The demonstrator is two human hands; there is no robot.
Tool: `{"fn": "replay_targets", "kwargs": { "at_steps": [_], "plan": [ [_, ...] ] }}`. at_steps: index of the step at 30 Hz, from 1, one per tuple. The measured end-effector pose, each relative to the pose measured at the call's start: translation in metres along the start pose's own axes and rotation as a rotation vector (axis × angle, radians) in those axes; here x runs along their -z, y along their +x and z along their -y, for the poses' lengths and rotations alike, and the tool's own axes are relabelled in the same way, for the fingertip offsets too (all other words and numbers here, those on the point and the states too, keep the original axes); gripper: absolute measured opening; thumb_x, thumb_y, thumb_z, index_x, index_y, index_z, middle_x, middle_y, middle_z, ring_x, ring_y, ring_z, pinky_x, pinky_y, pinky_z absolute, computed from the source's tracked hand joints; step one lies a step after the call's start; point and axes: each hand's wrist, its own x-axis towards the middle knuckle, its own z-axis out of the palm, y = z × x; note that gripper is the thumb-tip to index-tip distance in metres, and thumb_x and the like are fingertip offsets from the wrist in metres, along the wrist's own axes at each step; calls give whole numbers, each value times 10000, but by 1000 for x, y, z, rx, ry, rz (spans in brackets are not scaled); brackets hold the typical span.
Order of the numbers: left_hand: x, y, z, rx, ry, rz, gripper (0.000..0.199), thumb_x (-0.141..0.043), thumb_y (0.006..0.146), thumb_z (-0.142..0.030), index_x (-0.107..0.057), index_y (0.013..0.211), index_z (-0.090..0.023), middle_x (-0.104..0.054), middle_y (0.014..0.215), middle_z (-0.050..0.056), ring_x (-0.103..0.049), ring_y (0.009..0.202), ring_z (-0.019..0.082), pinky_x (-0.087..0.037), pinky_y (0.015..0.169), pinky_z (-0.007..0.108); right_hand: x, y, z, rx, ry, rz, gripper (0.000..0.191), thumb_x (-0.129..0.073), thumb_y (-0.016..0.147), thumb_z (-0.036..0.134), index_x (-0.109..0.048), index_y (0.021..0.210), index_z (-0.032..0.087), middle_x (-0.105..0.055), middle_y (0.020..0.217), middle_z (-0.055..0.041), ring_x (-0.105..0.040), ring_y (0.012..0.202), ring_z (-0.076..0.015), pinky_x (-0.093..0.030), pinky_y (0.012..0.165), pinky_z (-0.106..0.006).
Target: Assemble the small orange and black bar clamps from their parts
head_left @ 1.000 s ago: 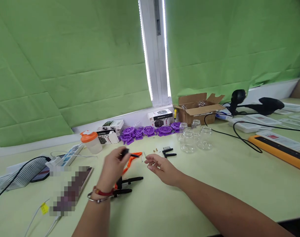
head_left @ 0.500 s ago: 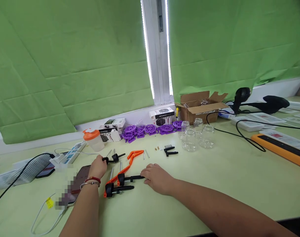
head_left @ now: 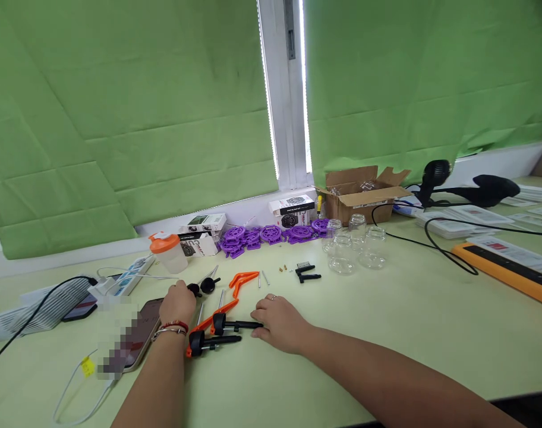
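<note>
My left hand (head_left: 178, 303) is curled down at a black round part (head_left: 193, 289), its fingertips mostly hidden; a second black round part with a stem (head_left: 207, 286) lies just beside it. My right hand (head_left: 280, 324), with a ring, has thumb and fingers about the tip of a black rod-like handle (head_left: 244, 324). That handle extends from a black cup-shaped piece on an orange arm. In front of it lies a similar black handle (head_left: 224, 339). A bent orange piece (head_left: 242, 279) and thin metal pins (head_left: 265, 277) lie behind, between my hands.
At the back stand purple wheel-like parts (head_left: 271, 234), small boxes (head_left: 293, 205), glass jars (head_left: 342, 255) and an open carton (head_left: 362, 202). Black handle parts with a spring (head_left: 309, 273) lie right of centre. At left are a phone (head_left: 141, 339), a power strip (head_left: 135, 276) and an orange-lidded cup (head_left: 170, 252).
The black round parts by my left hand have turned, their stems now pointing differently. The handle at my right fingers has swung slightly towards me, and my right hand has shifted a little left.
</note>
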Motion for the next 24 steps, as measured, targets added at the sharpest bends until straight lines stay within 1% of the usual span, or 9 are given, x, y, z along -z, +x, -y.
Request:
{"fn": "replay_targets", "kwargs": {
  "at_steps": [5,9,12,14,16,17,19,21,24],
  "plan": [
    [1,-3,1,-28,-39,29,317,-387,767,-290,-517,1003,-124,-579,1022,204,-581,920,327,-452,664,395,-7,6,2,-68,31,-17,262,-478,849,342,-688,826,185,-609,839,-63,-527,803,-180,-379,680,-285],
    [18,-13,-5,-30,-82,-28,376,-410,767,-385,-503,1046,-152,-567,1088,178,-574,939,329,-454,649,393,-2,2,-4,-134,234,-81,246,-475,839,293,-681,768,178,-594,799,-40,-531,708,-135,-373,626,-249],
    [37,-32,-21,-136,-266,-68,362,-448,763,-472,-541,938,-169,-628,902,116,-592,857,273,-454,671,348,7,-2,-9,-189,424,-181,243,-493,820,300,-674,719,174,-575,750,-34,-520,685,-132,-375,627,-246],
    [48,-51,-37,-265,-475,-15,401,-481,745,-531,-543,933,-182,-636,826,75,-600,759,218,-461,649,309,14,-5,-12,-234,586,-255,235,-522,799,320,-666,687,171,-557,720,-27,-498,664,-130,-370,617,-249],
    [54,-70,-52,-422,-610,26,440,-510,735,-541,-535,993,-186,-636,926,83,-602,806,210,-472,678,306,21,-7,-13,-311,804,-282,220,-558,771,346,-657,689,168,-528,667,-9,-453,605,-115,-347,570,-243],
    [55,-78,-58,-498,-647,-2,488,-547,717,-535,-512,1057,-186,-612,1033,99,-588,907,225,-471,749,322,25,-8,-13,-350,923,-271,216,-578,755,358,-655,696,165,-511,637,2,-428,579,-107,-329,547,-238],
    [55,-91,-69,-660,-663,-37,648,-593,697,-518,-398,1225,-196,-512,1228,125,-491,1125,258,-404,925,373,31,-11,-13,-396,1139,-231,230,-609,731,379,-652,695,156,-490,593,16,-390,549,-92,-300,529,-231],
    [52,-99,-78,-719,-663,-90,821,-630,670,-516,-260,1329,-197,-422,1319,148,-396,1227,283,-335,1000,418,35,-12,-13,-381,1297,-206,259,-627,719,400,-654,689,143,-494,575,16,-381,542,-82,-287,535,-229],
    [48,-104,-91,-732,-640,-175,1062,-710,562,-530,-124,1382,-194,-310,1387,175,-304,1284,337,-290,1018,492,37,-13,-13,-346,1451,-176,325,-640,705,446,-650,683,122,-504,540,9,-387,518,-78,-260,523,-235]
  ]
}}
